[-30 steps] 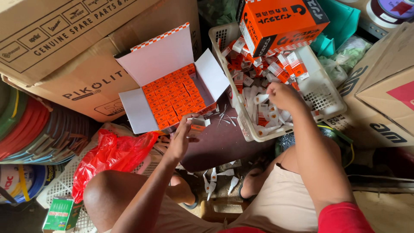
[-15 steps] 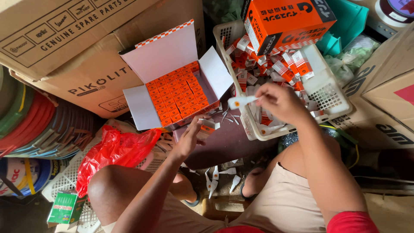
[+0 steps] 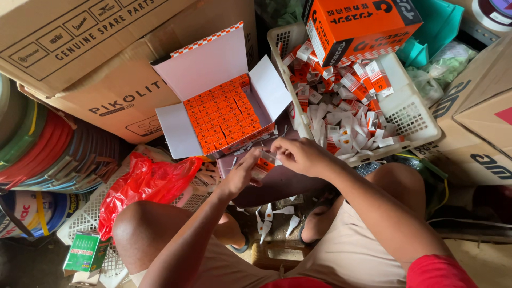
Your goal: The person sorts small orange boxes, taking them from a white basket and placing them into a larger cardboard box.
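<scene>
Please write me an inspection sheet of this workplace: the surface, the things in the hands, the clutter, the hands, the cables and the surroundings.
Surface: dark floor patch between the knees, with white paper scraps lying on it.
Job's things: small orange-and-white carton held between both hands; open white box filled with rows of small orange cartons; white plastic basket holding loose orange-and-white cartons.
Clutter: crumpled red plastic bag; small green packet; big orange box resting on the basket.
Hands: left hand and right hand both grip the small carton.
Cables: coiled coloured hoses at the left.
Surroundings: brown cardboard boxes behind and at the right.
</scene>
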